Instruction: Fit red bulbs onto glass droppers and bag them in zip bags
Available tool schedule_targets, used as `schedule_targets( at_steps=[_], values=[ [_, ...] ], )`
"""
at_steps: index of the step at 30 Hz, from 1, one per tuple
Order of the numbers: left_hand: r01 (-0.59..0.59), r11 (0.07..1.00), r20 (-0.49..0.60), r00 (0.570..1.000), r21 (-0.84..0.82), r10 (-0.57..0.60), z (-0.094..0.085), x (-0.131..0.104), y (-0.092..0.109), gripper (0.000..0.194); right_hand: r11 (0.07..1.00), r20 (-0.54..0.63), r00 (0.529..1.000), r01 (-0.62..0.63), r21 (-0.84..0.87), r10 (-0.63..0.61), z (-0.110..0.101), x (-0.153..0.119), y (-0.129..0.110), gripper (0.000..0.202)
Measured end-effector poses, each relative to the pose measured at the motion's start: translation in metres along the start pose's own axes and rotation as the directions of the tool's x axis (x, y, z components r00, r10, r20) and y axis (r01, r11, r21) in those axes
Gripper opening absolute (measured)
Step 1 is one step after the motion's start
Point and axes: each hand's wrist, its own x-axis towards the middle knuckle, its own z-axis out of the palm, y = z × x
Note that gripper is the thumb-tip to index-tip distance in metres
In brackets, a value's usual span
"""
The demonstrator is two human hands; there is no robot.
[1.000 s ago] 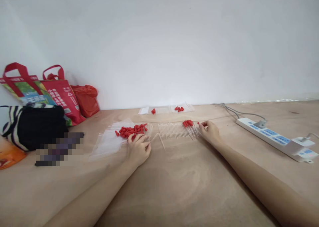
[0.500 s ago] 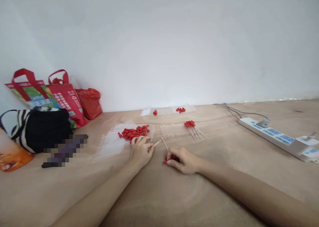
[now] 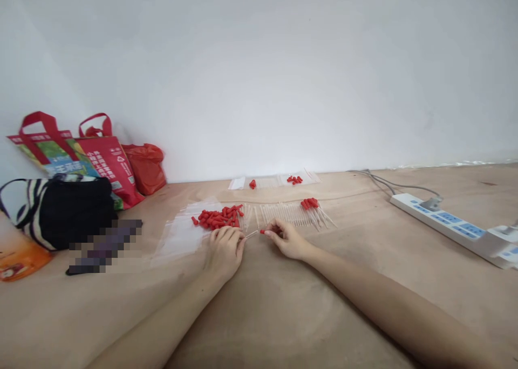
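I record the left hand (image 3: 226,247) curled, a thin pale stick (image 3: 251,234) gripped at its fingertips; the right hand (image 3: 289,241) pinches a small red cap (image 3: 263,231) between thumb and fingers; the stick's long axis runs rightward and slightly forward, its free end directed at the cap; the cap sits just right of that end, roughly in line with it, and a narrow gap appears to part the two; I note the pile of red pieces (image 3: 216,218) just beyond the left hand, and the row of loose sticks (image 3: 283,212) just beyond the right.
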Motion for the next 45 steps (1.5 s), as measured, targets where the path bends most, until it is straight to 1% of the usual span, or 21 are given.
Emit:
schedule_targets(
  at_steps=[2,5,7,9,14,17,21,30,35,39,42,45],
  values=[
    [-0.022,0.999,0.014,1.0,-0.041,0.022,0.001,0.001,0.002,0.014,0.993,-0.04,0.998,0.035,-0.113,-0.039,-0.011,-0.012,0.0,0.012],
    [-0.079,0.992,0.013,0.997,-0.1,0.081,0.006,0.006,0.007,0.014,0.959,-0.021,0.991,0.124,-0.256,-0.134,-0.03,-0.03,0.0,0.018],
    [-0.125,0.983,-0.002,0.992,-0.132,0.125,0.01,0.011,0.012,0.015,0.941,0.001,0.987,0.15,-0.303,-0.158,-0.039,-0.038,0.0,0.02],
    [-0.161,0.974,-0.01,0.987,-0.16,0.162,0.014,0.016,0.018,0.015,0.939,0.0,0.988,0.149,-0.311,-0.157,-0.044,-0.04,0.002,0.02],
    [-0.199,0.96,-0.004,0.979,-0.198,0.202,0.019,0.022,0.026,0.018,0.946,-0.009,0.99,0.132,-0.295,-0.141,-0.043,-0.037,0.003,0.018],
    [-0.196,0.958,0.015,0.979,-0.207,0.204,0.02,0.022,0.025,0.021,0.944,-0.014,0.99,0.129,-0.305,-0.14,-0.041,-0.035,0.003,0.016],
    [-0.21,0.952,-0.002,0.977,-0.222,0.215,0.02,0.021,0.024,0.021,0.94,-0.02,0.99,0.128,-0.316,-0.141,-0.041,-0.035,0.001,0.015],
    [-0.193,0.962,0.013,0.98,-0.192,0.2,0.021,0.02,0.025,0.023,0.935,-0.016,0.99,0.13,-0.331,-0.143,-0.04,-0.034,-0.002,0.015],
    [-0.232,0.95,0.021,0.97,-0.208,0.241,0.023,0.02,0.022,0.025,0.95,-0.021,0.992,0.11,-0.292,-0.122,-0.039,-0.033,0.0,0.016],
    [-0.28,0.93,0.003,0.957,-0.238,0.289,0.025,0.019,0.02,0.027,0.959,0.004,0.996,0.088,-0.269,-0.091,-0.038,-0.033,0.0,0.017],
    [-0.302,0.922,-0.018,0.951,-0.24,0.307,0.027,0.019,0.019,0.03,0.958,0.036,0.995,0.097,-0.268,-0.091,-0.038,-0.034,-0.002,0.015],
    [-0.322,0.907,-0.033,0.945,-0.27,0.326,0.027,0.019,0.017,0.031,0.956,0.038,0.994,0.113,-0.27,-0.107,-0.039,-0.035,-0.003,0.014]
  ],
)
